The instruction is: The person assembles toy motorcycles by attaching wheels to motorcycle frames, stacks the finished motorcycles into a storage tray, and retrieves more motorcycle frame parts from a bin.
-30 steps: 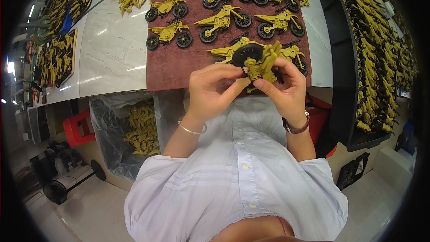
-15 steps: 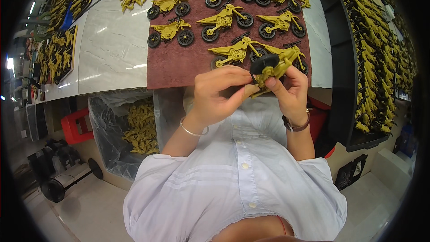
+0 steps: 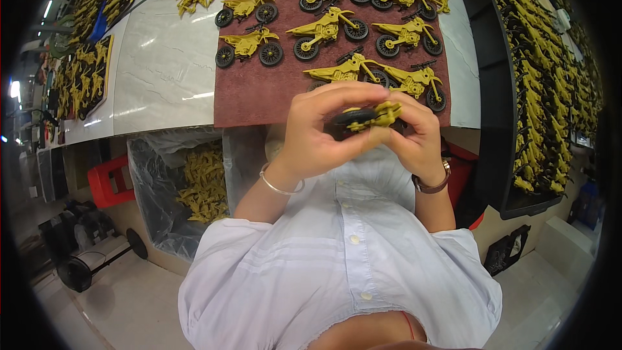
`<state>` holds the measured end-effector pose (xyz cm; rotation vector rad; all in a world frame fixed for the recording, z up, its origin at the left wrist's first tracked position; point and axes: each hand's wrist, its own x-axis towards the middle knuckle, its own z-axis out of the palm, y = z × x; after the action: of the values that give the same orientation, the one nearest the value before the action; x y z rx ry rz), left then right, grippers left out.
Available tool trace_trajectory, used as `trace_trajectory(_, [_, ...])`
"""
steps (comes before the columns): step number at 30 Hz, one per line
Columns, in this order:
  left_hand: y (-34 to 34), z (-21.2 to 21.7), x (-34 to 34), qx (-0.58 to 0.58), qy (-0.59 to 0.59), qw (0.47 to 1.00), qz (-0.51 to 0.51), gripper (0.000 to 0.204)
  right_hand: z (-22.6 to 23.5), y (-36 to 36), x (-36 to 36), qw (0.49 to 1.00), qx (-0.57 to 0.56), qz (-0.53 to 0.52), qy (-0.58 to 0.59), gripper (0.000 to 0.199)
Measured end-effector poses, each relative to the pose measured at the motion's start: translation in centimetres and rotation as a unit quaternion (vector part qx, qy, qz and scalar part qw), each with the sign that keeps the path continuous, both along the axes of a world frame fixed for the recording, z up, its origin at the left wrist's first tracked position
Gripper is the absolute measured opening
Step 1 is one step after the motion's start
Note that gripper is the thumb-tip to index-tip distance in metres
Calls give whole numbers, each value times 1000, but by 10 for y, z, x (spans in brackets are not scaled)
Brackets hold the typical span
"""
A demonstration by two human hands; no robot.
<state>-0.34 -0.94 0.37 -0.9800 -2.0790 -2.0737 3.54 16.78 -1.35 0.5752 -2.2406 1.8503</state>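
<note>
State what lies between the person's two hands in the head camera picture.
In the head view, a small yellow plastic toy motorbike with a black wheel lies between the left hand and right hand, pinched by the fingers of both.

A dark red mat is laid on a pale marbled worktop toward twelve o'clock, and rows of yellow toy motorbikes with black wheels are set out on it. At three o'clock, black trays filled with yellow parts are seen. A clear plastic bag of yellow parts and a red stool are found at nine o'clock.
</note>
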Motion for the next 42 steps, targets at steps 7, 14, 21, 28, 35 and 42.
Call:
trace_trajectory(7, [6,-2,3,-2,73,997,36,25,-1,-1,3,1000,6,19,-24,22])
trace_trajectory(14, [4,-8,7,43,-42,998,22,25,6,2,2,999,-5,6,-45,28])
trace_trajectory(21, [-8,-15,4,161,-214,960,-82,26,1,15,7,954,-251,-1,-162,35])
trace_trajectory(28, [-12,-15,1,69,-231,968,-66,27,15,10,11,988,-28,-99,-118,37])
trace_trajectory(35, [-16,-7,0,-35,-242,966,-82,39,7,9,11,964,-231,-47,-123,43])
trace_trajectory(42, [-8,-8,2,-66,-103,992,-39,25,11,-6,10,963,-247,-28,-103,37])
